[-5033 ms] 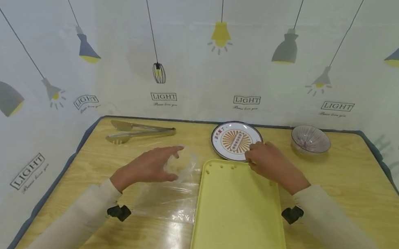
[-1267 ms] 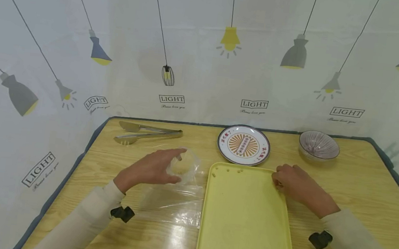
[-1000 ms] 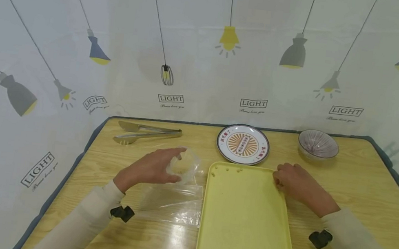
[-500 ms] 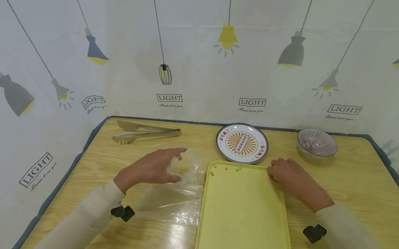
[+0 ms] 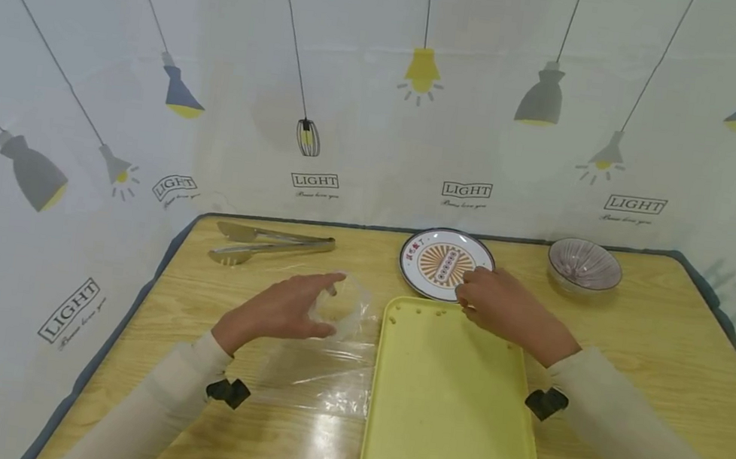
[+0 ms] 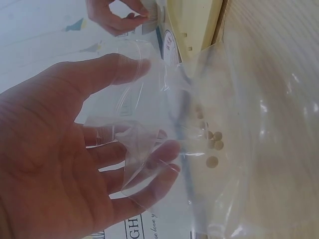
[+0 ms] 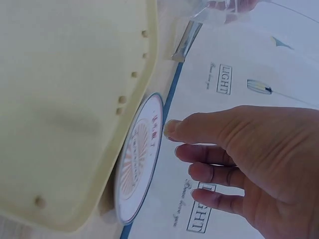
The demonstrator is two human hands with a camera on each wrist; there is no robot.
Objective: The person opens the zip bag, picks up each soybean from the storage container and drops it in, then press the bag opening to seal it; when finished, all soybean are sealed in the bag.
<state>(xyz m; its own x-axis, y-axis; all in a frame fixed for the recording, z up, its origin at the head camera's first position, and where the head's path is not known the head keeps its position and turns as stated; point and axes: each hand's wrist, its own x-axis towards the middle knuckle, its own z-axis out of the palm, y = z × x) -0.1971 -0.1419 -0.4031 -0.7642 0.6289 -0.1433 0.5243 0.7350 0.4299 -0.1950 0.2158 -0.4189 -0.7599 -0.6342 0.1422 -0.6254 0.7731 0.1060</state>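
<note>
Head view: wooden table [image 5: 655, 345], lamp-print backdrop [image 5: 355, 107]; left hand [image 5: 277, 308] seemingly pinching plastic bag [image 5: 334, 347], right hand [image 5: 502, 309] relaxed, empty.

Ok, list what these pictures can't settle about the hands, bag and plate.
- Head view: right hand covers the plate rim; touching or not, unclear.
- Head view: left hand hides the bag mouth.
- Left wrist view: beads in the bag are blurred; their kind is unclear.

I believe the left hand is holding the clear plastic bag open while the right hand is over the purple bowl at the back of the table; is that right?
Not quite. The right hand is at the patterned plate, not the purple bowl, which stands apart to its right, as the head view shows. The left hand does hold the clear plastic bag open.
</note>
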